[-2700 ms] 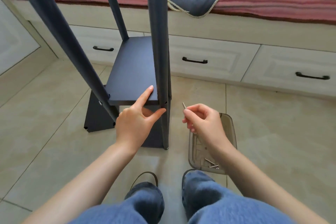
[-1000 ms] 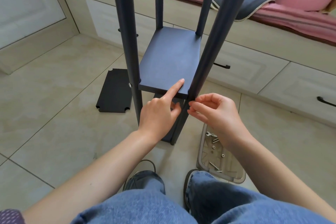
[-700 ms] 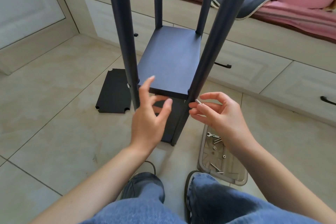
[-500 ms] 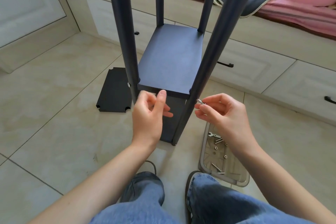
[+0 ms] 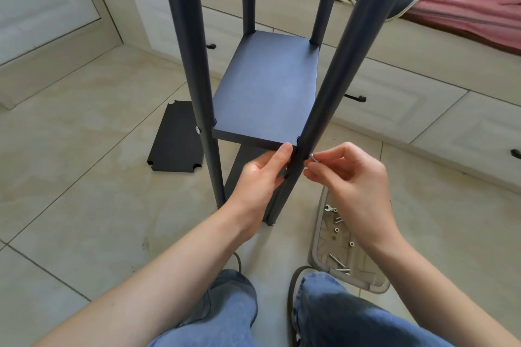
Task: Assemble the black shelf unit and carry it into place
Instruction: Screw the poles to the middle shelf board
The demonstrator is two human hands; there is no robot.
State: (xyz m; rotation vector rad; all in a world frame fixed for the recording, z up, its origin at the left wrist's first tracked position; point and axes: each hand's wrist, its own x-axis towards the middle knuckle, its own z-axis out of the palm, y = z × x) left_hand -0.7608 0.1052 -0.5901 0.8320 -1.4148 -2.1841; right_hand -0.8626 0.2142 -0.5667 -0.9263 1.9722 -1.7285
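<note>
- While the left hand (image 5: 260, 175) steadies the shelf board (image 5: 267, 93) from beneath, thumb on its front edge, the right hand (image 5: 348, 177) pinches a bolt (image 5: 313, 158).
- Bolt: tip just right of the near-right post (image 5: 324, 110), long axis roughly crosswise to it.
- Clearance: open floor rightward; parts tray (image 5: 315, 245) below.

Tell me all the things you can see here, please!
shelf board: one, black, fixed between the poles
poles: four, black, upright
loose panel: one, black, flat on the floor
screw: one, silver, at the near right pole
tray: one, grey, on the floor, holding small silver hardware
drawers: several, cream, black handles
cushions: pink, on the bench
left hand: one, holds the board's front edge
right hand: one, pinches the screw
</note>
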